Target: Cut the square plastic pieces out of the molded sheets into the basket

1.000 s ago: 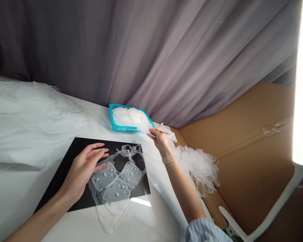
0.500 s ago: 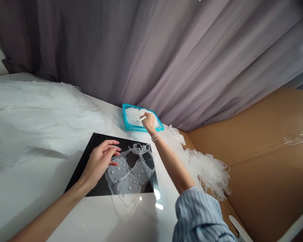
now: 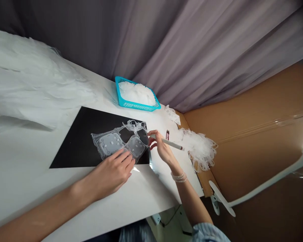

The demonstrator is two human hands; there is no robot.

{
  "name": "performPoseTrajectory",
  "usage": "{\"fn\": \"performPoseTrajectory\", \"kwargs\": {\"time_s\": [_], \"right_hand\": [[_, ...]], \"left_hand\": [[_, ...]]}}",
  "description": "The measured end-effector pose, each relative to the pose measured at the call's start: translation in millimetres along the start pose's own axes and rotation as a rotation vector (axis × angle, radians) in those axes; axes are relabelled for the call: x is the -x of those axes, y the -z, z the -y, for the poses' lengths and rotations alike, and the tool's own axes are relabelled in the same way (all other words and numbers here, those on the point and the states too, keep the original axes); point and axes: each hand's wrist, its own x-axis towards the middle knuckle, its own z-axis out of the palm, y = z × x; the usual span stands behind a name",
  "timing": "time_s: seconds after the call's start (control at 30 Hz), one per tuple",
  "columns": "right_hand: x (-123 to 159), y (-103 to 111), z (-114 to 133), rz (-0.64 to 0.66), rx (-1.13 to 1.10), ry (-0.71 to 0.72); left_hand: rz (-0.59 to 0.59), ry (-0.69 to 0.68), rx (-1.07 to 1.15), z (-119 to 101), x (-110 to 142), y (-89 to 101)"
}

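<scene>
The clear plastic sheet, moulded into padded cells, lies on the black mat toward its right edge. It is pressed flat at its near edge by the left hand, fingers spread and nothing gripped. A white pen-like tool is pinched in the right hand, its front end at the sheet's right edge. The step in hand is judged to be tool work on the sheet's cells; steady downward pressure and a fine tip placement are called for next. Beyond the mat stands a blue basket of white pieces; right of the mat lies a white frilly heap.
</scene>
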Motion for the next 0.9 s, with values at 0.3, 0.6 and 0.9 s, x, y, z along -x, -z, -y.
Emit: {"fn": "performPoseTrajectory", "kwargs": {"time_s": [0.3, 0.6, 0.9], "right_hand": [[22.9, -41.0, -2.0, 0.021, -0.06, 0.124], [30.2, -43.8, -5.8, -0.001, 0.014, 0.26], [29.0, -48.0, -2.9, 0.054, 0.151, 0.402]], "left_hand": [[0.154, 0.144, -0.026, -4.3, 11.9, -9.8], [0.183, 0.15, 0.038, -2.5, 11.0, -3.7], [0.226, 0.15, 0.003, -3.7, 10.2, -1.1]]}}
